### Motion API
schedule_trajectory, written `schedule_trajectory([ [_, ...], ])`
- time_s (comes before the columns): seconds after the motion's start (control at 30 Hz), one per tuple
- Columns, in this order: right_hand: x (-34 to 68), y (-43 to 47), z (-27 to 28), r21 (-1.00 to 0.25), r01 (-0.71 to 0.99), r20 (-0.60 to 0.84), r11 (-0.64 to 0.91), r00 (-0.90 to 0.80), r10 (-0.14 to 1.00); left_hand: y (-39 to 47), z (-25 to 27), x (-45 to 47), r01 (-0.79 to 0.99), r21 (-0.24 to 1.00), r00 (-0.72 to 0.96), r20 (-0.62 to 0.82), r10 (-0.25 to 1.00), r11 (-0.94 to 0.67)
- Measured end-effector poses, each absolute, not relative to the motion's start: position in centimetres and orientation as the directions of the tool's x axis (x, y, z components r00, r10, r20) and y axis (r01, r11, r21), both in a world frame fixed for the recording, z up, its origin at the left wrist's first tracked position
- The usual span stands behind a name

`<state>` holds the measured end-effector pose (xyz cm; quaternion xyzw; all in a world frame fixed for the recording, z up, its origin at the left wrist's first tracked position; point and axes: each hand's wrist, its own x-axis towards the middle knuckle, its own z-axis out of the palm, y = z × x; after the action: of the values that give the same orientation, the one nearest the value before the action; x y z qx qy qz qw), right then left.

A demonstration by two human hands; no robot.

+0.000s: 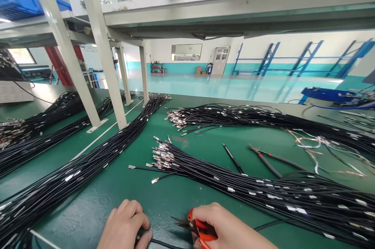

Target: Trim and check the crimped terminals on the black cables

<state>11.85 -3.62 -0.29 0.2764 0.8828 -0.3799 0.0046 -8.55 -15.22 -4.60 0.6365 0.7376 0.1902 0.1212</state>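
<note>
My left hand (124,225) is at the bottom, its thumb and fingers pinched together on a black cable (164,243). The cable runs along the table toward my right hand (222,227), which is closed around orange-handled pliers (205,230). Their dark pointed jaws aim left, toward my left hand, and look slightly apart. The cable passes just below the jaws; contact between them cannot be made out. Beyond my hands lies a bundle of black cables (234,182), with metal terminals on its left ends.
More black cable bundles lie at the left (88,163) and far right (249,116). Red-and-grey pliers (269,159) and a black pen-like tool (233,158) rest between bundles. Loose stripped wires (316,147) lie at right. A shelf (205,11) on metal posts (105,46) spans the green table (111,186).
</note>
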Motion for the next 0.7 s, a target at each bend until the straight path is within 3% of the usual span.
schedule_trajectory([
  [0.07, 11.8, -3.4, -0.4, -0.685, 0.484, -0.249, 0.544, -0.858, 0.45, -14.2, -3.3, -8.5, 0.855, 0.502, -0.159, 0.011, 0.987, 0.132],
  [0.13, 11.6, -3.1, -0.6, -0.706, 0.47, -0.264, 0.53, -0.869, 0.42, -12.7, -2.3, -8.6, 0.832, 0.541, -0.182, 0.052, 0.982, 0.125],
  [0.3, 11.6, -3.0, -1.4, -0.77, 0.384, -0.18, 0.51, -0.897, 0.404, -8.7, -2.4, -9.2, 0.89, 0.444, -0.169, 0.108, 0.98, 0.105],
  [0.37, 11.7, -2.9, -1.6, -0.77, 0.366, -0.131, 0.522, -0.892, 0.433, -7.9, -2.6, -9.3, 0.892, 0.445, -0.126, 0.069, 0.99, 0.082],
  [0.43, 11.9, -2.5, -1.7, -0.747, 0.408, -0.073, 0.526, -0.836, 0.544, -7.7, -2.4, -9.3, 0.856, 0.509, -0.123, 0.03, 0.992, 0.091],
  [0.5, 12.4, -1.8, -1.9, -0.679, 0.501, 0.049, 0.537, -0.698, 0.714, -7.6, -1.8, -9.3, 0.768, 0.628, -0.138, -0.022, 0.99, 0.121],
  [0.57, 13.0, -0.8, -2.1, -0.542, 0.614, 0.225, 0.573, -0.551, 0.804, -7.6, -1.1, -9.2, 0.623, 0.769, -0.154, -0.054, 0.987, 0.139],
  [0.7, 14.0, 1.0, -3.1, -0.232, 0.735, 0.43, 0.637, -0.51, 0.745, -7.2, -0.6, -8.8, 0.253, 0.956, -0.222, -0.092, 0.971, 0.149],
])
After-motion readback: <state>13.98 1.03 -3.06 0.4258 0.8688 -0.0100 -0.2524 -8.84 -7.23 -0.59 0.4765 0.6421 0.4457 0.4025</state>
